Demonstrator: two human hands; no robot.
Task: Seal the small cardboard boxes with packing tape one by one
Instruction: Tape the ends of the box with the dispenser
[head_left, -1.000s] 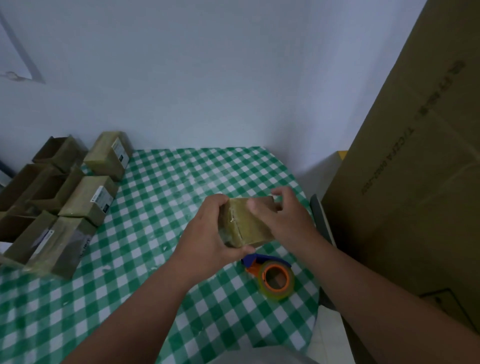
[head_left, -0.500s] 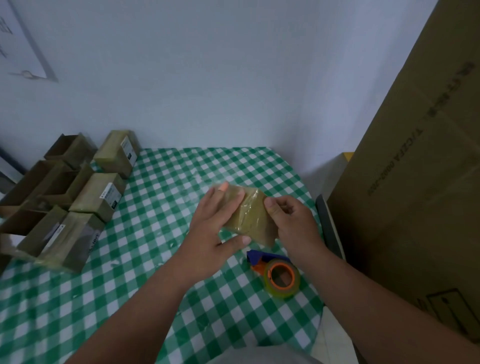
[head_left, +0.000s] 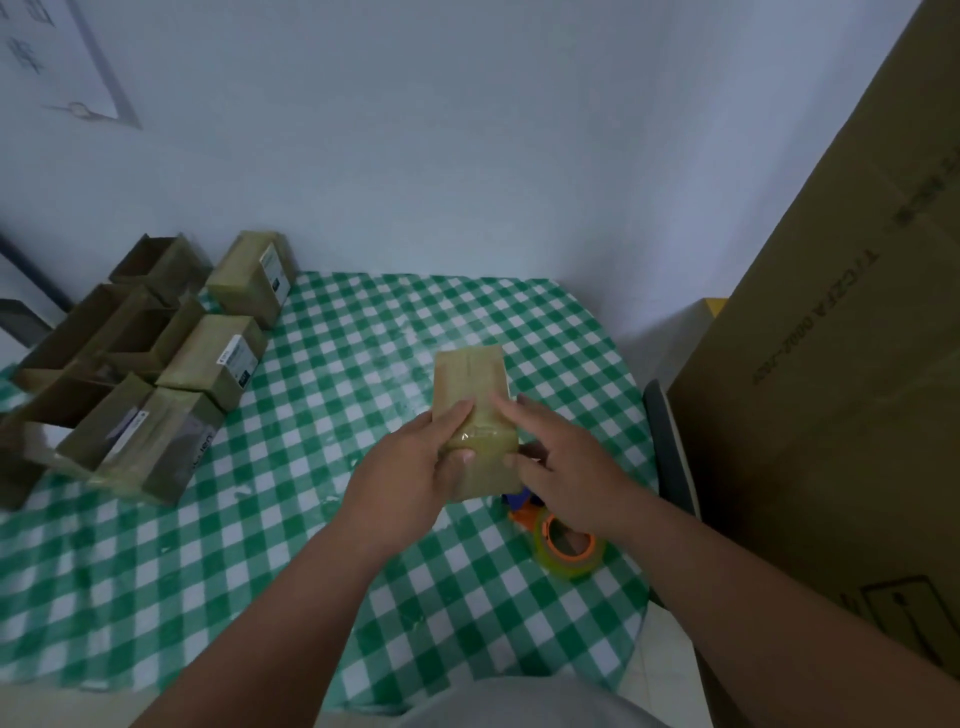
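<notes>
Head view showed small boxes (head_left: 208, 358), some open and some taped, grouped at the left of the checked table (head_left: 322, 519). Near the middle, the left hand (head_left: 415, 473) gripped one taped box (head_left: 475, 410) above the table, fingers together on top and thumb on its near face. The right hand (head_left: 563, 467) touched its right side with spread fingers. A tape roll (head_left: 569, 545) lay below this hand.
</notes>
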